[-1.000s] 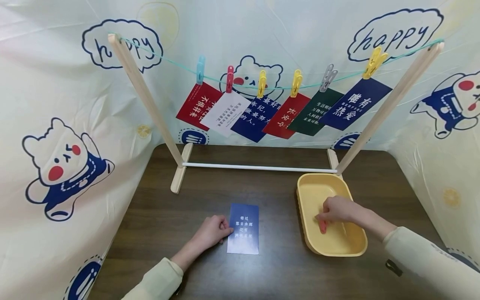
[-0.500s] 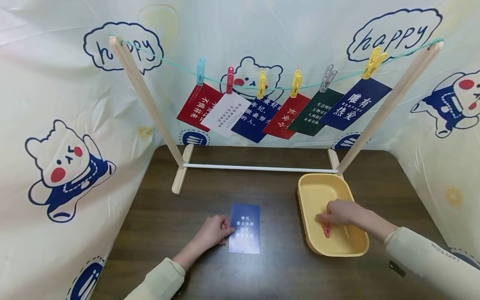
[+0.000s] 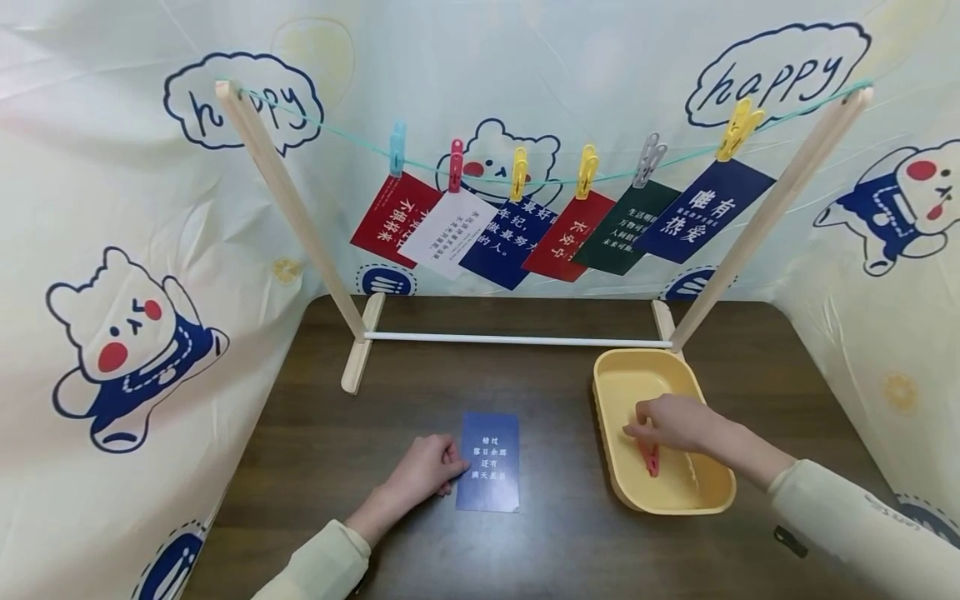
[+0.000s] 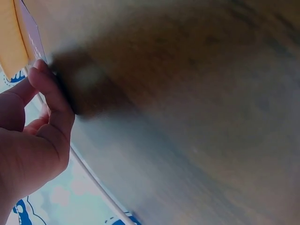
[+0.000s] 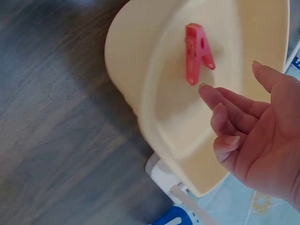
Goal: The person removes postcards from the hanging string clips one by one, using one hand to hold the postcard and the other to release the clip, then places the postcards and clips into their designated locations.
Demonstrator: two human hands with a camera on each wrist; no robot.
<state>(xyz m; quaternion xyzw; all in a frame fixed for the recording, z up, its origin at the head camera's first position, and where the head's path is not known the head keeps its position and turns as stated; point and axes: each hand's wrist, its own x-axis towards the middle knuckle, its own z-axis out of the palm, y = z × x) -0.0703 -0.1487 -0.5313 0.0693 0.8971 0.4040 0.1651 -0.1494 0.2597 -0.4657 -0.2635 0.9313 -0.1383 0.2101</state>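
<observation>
A blue card (image 3: 489, 492) with white writing is on the table, and my left hand (image 3: 426, 468) pinches its left edge between thumb and finger. In the left wrist view only a sliver of this card (image 4: 33, 32) shows past the fingertips of my left hand (image 4: 42, 126). Over the yellow tray (image 3: 617, 487) my right hand (image 3: 678, 423) reaches down with thumb and fingers apart. A red clothespin (image 3: 651, 461) lies in the tray. From the right wrist, the clothespin (image 5: 193, 54) is seen right by the index fingertip of my right hand (image 5: 258, 126), not gripped.
Behind stands a wooden frame (image 3: 288, 204) with a green string, where clothespins hold several cards, among them a white card (image 3: 448, 233) and a green card (image 3: 626, 229). A white rod (image 3: 517, 339) joins the frame's feet. Printed cloth (image 3: 180, 208) surrounds the table (image 3: 420, 392).
My right hand has shifted slightly within the tray, and the red clothespin has turned and come further out from under its fingers. The left hand stays at the card.
</observation>
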